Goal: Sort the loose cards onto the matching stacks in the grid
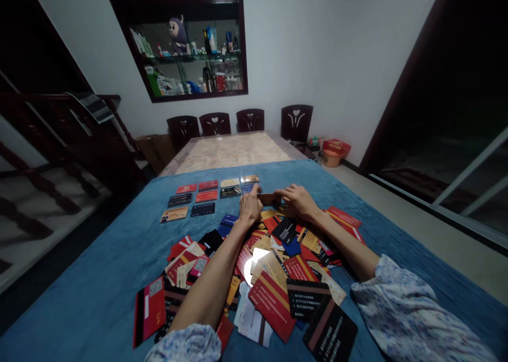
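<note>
A thin card (269, 197), seen nearly edge-on, spans the gap between my two hands above the cloth. My left hand (251, 207) closes on its left end, the fingers beside a blue card (246, 189) in the laid-out rows. At the other end my right hand (298, 199) grips it with bent fingers. Whether it is one card or a few together I cannot tell. Below my wrists spreads a loose heap of cards, including a red card (273, 305), a black card (331, 331) and a white card (254, 319). My forearms cover part of it.
Rows of separate cards, among them a red card (208, 185) and a dark card (202, 209), lie left of my hands. A blue cloth (107, 267) covers the table's near part; the patterned tabletop (234, 150) shows beyond. Chairs (250, 120) line the far end.
</note>
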### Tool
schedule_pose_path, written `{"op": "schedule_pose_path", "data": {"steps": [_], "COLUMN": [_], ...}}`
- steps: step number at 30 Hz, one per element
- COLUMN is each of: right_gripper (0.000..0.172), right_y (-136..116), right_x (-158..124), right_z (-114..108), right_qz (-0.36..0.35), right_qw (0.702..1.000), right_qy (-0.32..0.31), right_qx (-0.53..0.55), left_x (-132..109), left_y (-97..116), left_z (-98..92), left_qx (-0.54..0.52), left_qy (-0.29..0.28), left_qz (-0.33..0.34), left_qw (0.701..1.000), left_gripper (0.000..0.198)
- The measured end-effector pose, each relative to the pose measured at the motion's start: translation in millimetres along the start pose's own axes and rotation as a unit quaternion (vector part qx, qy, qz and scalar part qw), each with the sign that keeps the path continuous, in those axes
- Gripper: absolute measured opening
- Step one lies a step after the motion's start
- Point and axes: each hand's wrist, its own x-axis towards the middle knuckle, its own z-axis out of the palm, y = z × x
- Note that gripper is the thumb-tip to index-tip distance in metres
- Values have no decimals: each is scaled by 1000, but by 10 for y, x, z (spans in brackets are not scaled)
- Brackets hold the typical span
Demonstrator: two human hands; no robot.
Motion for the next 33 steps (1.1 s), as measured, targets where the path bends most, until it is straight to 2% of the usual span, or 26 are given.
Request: {"op": "schedule_pose_path", "data": {"steps": [7, 15, 24, 33], "right_gripper": [43, 49, 51, 51], "right_y": [-56, -123, -104, -82], "right_x": [0, 15, 26, 40], "right_z": [6, 31, 33, -49], "right_qz": [21, 57, 61, 61], "right_qw": [999, 993, 993, 993], "right_qy": [-40, -106, -100, -97], "right_qx": [6, -7, -15, -23], "left_x": [-14, -84, -64, -89], "left_y": [20, 66, 63, 198], "left_z": [-17, -21, -18, -107], "left_qx": [42, 52, 44, 83], "left_qy": [-8, -64, -68, -80], "left_qz": [13, 28, 39, 53], "left_qw": [999, 996, 996, 992], "left_gripper": [30, 44, 47, 39]}}
